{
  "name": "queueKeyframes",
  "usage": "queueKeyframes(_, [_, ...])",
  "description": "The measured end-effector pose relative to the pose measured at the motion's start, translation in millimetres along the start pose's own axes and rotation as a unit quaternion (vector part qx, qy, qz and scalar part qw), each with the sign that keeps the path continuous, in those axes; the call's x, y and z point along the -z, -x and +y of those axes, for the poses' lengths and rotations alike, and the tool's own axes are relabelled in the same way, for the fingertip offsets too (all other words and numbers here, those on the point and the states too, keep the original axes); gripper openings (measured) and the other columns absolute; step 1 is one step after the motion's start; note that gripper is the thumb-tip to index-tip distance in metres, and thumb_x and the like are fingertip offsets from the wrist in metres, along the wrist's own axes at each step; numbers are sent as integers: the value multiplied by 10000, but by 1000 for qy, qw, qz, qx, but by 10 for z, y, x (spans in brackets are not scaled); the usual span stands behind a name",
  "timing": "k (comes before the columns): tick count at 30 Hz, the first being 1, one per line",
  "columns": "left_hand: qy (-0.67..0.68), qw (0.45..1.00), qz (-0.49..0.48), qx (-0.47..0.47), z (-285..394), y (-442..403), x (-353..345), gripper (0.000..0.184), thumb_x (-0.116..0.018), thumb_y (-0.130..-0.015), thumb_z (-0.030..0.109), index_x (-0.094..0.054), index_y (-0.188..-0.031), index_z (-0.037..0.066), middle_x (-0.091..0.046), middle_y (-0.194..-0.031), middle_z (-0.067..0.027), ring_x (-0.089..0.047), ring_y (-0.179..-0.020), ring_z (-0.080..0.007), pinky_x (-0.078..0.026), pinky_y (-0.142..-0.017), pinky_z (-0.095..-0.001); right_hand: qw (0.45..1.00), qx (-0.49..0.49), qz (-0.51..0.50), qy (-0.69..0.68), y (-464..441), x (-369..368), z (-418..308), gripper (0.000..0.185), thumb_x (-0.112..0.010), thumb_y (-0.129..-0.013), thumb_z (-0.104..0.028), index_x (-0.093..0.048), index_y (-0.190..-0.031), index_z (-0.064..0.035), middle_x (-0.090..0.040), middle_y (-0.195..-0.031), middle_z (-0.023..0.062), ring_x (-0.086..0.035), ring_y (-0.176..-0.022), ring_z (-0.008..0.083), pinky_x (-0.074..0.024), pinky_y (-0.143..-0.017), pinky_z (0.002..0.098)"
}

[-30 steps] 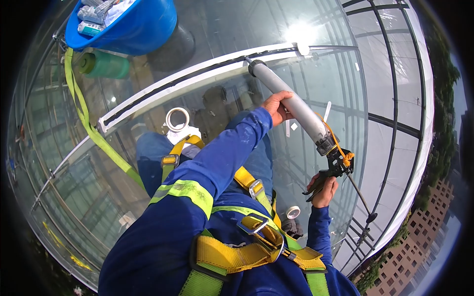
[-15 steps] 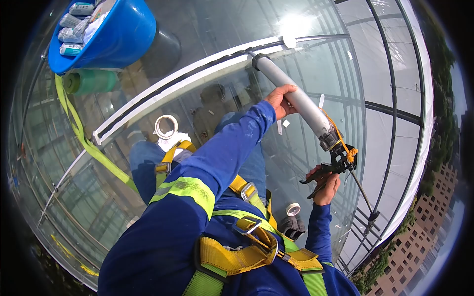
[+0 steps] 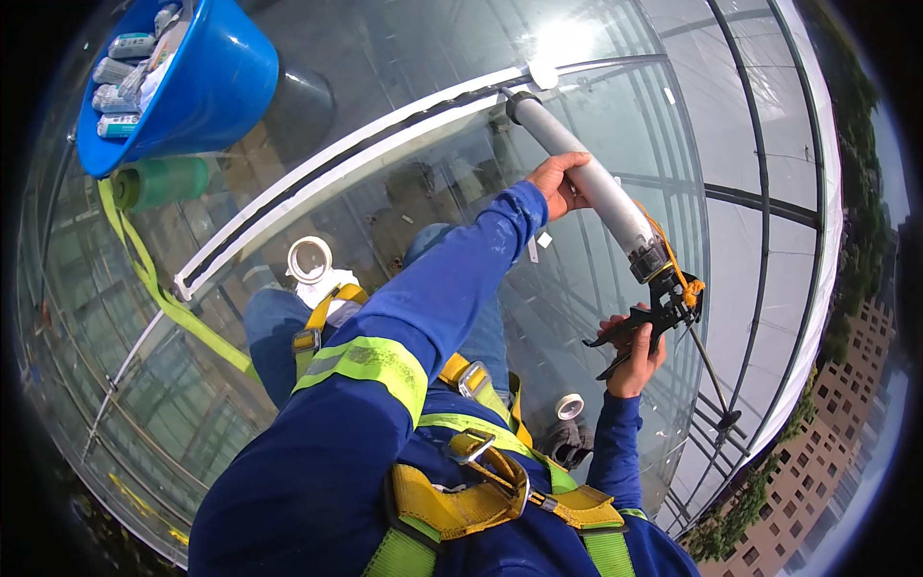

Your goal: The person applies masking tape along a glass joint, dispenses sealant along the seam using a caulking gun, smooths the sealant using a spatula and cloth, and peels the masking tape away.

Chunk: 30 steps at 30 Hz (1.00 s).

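Note:
My left hand [image 3: 562, 185] is wrapped around the grey barrel of a caulking gun [image 3: 588, 178]. Farther back, my right hand [image 3: 636, 356] grips its black handle and trigger, from which a long rod sticks out behind. An orange cord is tied between the handle and the barrel's rear collar. The gun's nozzle tip meets a black sealant joint [image 3: 385, 137] in the glass. White masking tape [image 3: 288, 200] edges the joint on both sides. Just past the tip, a round white disc [image 3: 543, 75] lies on the seam.
A blue bucket [image 3: 226, 87] at upper left holds several sealant packs. Beside it are a green roll [image 3: 173, 183] and a yellow-green strap [image 3: 159, 279]. Tape rolls [image 3: 310, 260] [image 3: 569, 406] and dark gloves [image 3: 567, 442] lie near my legs. The glass edge curves along the right.
The gun's nozzle has moved right along the joint, closer to the white disc, with both hands still on the gun. The view has shifted slightly, so the bucket sits farther left.

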<state>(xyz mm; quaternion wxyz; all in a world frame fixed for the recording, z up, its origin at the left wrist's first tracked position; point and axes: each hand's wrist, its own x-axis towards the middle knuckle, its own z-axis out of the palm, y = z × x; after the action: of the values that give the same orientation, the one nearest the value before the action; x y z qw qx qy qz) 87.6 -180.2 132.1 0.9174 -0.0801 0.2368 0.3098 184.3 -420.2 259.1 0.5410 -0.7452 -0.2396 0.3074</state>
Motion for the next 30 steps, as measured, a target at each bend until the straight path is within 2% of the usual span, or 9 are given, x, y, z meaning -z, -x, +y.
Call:
queueKeyframes(2, [7, 1000, -3, -5, -82, 57, 198, 449, -689, -847, 150, -445, -1189, -9, -513, -1169, -148, -592, -1075, -326, -555, -889, -567, 994, 66, 86, -28, 194, -240, -49, 467, -633, -945, -189, -400, -1305, -4, -637, -859, 153, -618, -600, 189, -479, -449, 296])
queueKeyframes(5, [13, 1000, -7, -10, -149, 132, 385, 437, -685, -851, 152, -448, -1180, -10, -516, -1162, -148, -593, -1073, -331, -552, -888, -571, 989, 72, 119, 58, 481, -241, -56, 702, -665, -892, -25, -234, -1442, -96, -647, -944, 158, -605, -586, 147, -466, -427, 275])
queueKeyframes(6, [14, 1000, -7, -10, -165, 124, 406, 431, -684, -852, 154, -451, -1176, -10, -518, -1158, -147, -594, -1071, -332, -552, -887, -572, 988, 106, 99, 56, 484, -181, 15, 758, -677, -877, -7, -206, -1460, -118, -657, -938, 153, -587, -567, 111, -437, -409, 242])
queueKeyframes(9, [3, 1000, -8, -9, -223, -13, 414, 416, -680, -857, 164, -461, -1165, -9, -526, -1145, -149, -593, -1070, -332, -551, -884, -569, 980, 119, 118, 107, 445, -161, 38, 757, -681, -872, -1, -219, -1461, -118, -664, -942, 146, -570, -552, 89, -413, -399, 217])
queueKeyframes(12, [-2, 1000, -6, 2, -274, -214, 338, 404, -677, -861, 170, -469, -1159, -7, -531, -1135, -150, -592, -1066, -327, -550, -883, -565, 973, 156, 133, 109, 264, -145, 73, 768, -707, -871, -44, -224, -1462, -127, -672, -817, 101, -502, -459, 51, -382, -366, 193])
queueKeyframes(19, [-4, 1000, -9, 7, -285, -520, 121, 409, -674, -861, 170, -466, -1166, -5, -530, -1142, -152, -592, -1058, -327, -546, -885, -567, 964, 184, 156, 112, -41, -111, 25, 765, -704, -862, -11, -241, -1463, -111, -673, -810, 103, -508, -469, 51, -393, -377, 192])
queueKeyframes(30, [-4, 1000, -21, 6, -282, -337, 144, 412, -679, -849, 171, -471, -1163, 7, -548, -1115, -143, -606, -1041, -319, -545, -882, -555, 949, 229, 168, 135, 141, -87, 92, 736, -678, -867, 20, -275, -1475, -73, -662, -757, 85, -500, -477, 46, -393, -393, 197])
